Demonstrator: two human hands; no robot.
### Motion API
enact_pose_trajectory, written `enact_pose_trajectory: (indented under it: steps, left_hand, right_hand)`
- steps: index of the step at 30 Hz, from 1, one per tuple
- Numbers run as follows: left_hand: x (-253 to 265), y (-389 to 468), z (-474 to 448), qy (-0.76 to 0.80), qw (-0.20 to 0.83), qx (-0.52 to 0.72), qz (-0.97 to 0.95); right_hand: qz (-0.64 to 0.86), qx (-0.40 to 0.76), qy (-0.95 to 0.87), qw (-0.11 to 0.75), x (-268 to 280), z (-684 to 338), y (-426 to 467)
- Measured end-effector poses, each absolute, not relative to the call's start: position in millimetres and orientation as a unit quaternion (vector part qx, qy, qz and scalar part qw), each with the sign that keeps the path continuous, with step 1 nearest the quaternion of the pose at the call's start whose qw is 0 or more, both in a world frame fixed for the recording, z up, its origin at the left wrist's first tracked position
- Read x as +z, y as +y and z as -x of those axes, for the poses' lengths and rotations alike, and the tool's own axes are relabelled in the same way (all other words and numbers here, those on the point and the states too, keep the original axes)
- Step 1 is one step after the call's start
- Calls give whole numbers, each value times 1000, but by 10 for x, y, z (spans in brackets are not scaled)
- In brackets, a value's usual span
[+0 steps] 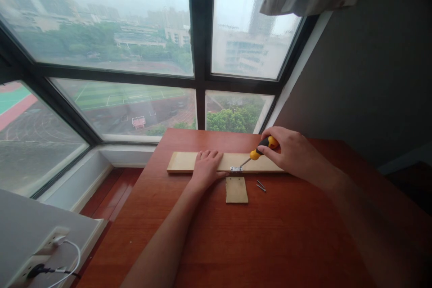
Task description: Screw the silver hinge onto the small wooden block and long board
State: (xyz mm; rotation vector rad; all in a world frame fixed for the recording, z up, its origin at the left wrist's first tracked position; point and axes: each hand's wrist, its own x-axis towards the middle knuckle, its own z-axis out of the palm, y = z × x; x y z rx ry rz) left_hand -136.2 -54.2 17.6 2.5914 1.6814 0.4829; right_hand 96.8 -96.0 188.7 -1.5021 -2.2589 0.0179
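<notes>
A yellow-and-black screwdriver [260,147] is gripped by the right hand [286,149], its tip set at a small metal fitting [236,169] on the near edge of a pale board [232,160]. The board, laid across the table [236,238], is steadied by the left hand [207,168], fingers extended flat. Two screws [261,186] are seen beside a small panel [236,191].

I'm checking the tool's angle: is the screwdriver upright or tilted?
Tilted: the screwdriver slants up and rightward from its tip at the metal piece to the right hand.
</notes>
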Motion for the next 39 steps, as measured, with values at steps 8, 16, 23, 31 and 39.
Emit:
enact_pose_trajectory:
  steps: [8,16,23,31,39]
  left_hand:
    - [181,-545,1363,536,11,157,-829]
    - [172,-540,1365,535,12,161,-829]
    - [192,-546,1361,539,19,152,-828]
    - [180,-540,1361,537,11,155,-829]
    - [172,-533,1370,534,4,154,-832]
  right_hand:
    - [553,-16,-811,194,1887,-984,-956]
    - [558,-5,-811,179,1887,-1003,-995]
    - [553,-7,-813,182,1894,-978,-1071]
    - [563,-15,-806,180,1880,-949,-994]
    - [656,-128,-735,114,1878,-805,-693]
